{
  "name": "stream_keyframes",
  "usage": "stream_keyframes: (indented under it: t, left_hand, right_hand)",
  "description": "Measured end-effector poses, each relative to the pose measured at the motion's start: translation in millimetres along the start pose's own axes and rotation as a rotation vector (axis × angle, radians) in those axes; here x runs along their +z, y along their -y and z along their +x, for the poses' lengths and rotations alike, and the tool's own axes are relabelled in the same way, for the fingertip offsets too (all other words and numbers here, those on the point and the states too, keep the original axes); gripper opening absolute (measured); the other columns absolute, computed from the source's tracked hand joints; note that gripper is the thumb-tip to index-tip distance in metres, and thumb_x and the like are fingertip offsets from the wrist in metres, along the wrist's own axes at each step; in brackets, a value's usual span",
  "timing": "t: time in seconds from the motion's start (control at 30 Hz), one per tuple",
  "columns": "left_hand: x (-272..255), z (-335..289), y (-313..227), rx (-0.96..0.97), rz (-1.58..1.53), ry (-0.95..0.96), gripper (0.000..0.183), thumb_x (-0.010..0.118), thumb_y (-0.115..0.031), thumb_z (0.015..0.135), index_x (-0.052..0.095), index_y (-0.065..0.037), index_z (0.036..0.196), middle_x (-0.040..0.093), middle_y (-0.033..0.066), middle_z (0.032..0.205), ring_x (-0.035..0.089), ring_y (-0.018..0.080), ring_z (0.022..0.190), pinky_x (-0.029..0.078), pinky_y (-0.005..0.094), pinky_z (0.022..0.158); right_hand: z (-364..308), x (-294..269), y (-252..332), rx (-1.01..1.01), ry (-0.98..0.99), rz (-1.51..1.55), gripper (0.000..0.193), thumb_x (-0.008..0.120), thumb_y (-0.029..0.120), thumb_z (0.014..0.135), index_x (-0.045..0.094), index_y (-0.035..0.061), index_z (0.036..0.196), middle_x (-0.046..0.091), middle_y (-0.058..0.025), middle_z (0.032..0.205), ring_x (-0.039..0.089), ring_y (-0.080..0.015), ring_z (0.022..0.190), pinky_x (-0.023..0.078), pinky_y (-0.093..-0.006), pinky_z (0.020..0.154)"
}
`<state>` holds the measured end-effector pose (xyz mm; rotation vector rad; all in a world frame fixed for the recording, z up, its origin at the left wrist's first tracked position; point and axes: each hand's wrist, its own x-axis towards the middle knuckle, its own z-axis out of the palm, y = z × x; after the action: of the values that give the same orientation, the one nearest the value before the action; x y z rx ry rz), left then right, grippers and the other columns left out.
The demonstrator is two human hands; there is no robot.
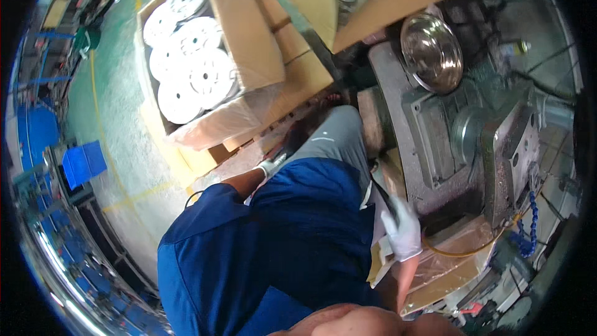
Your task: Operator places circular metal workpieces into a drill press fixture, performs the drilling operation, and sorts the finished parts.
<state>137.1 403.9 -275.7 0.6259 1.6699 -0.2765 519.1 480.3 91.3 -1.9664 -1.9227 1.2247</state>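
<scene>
My left hand (270, 167), in a white glove, is beside my left hip; its fingers are mostly hidden next to a dark, blurred shape. At my right side, my right hand (402, 231), also white-gloved, is closed around the lower end of a dark, narrow thing (380, 191) whose kind I cannot make out. Right of my legs stands a machine with a wet metal bed (410, 149). A shiny metal bowl (432, 53) rests tilted at the bed's far end, apart from both hands.
Ahead to the left, an open, plastic-lined carton (249, 43) holds several round white metal discs (205, 78). Another carton (398, 15) at the far right holds shiny metal pieces. A blue bin (84, 164) stands left; a blue segmented hose (532, 227) hangs by the machine.
</scene>
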Motion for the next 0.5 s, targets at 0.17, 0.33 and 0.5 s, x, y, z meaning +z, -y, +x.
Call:
stream_keyframes:
  t: [0.17,0.33,0.5]
  left_hand:
    - [10,6,-16,0.004,0.032,0.007,0.088,0.056,-0.071,0.079,0.049,-0.006,0.137,0.054,0.0213,0.133,0.051,0.0314,0.125,0.038,0.0392,0.105]
    - [20,15,-29,0.051,0.063,-0.021,0.087,0.058,-0.069,0.079,0.048,-0.007,0.138,0.054,0.0205,0.134,0.050,0.0313,0.126,0.037,0.0391,0.105]
    - [52,18,-15,0.260,-0.044,-0.056,0.086,0.060,-0.068,0.079,0.047,-0.007,0.139,0.053,0.0198,0.135,0.048,0.0312,0.127,0.036,0.0389,0.106]
  right_hand:
    - [-19,-5,4,-0.121,0.126,0.003,0.047,0.068,0.025,0.085,0.057,-0.0012,0.123,0.059,-0.0232,0.122,0.057,-0.0360,0.114,0.044,-0.0394,0.098]
    - [-8,-26,-10,-0.124,-0.048,0.013,0.044,0.066,0.017,0.086,0.057,-0.0044,0.123,0.060,-0.0243,0.120,0.059,-0.0362,0.111,0.044,-0.0384,0.097]
    - [-5,-33,-38,0.122,0.186,0.019,0.049,0.064,0.034,0.087,0.057,0.0046,0.126,0.059,-0.0231,0.121,0.055,-0.0396,0.115,0.043,-0.0426,0.098]
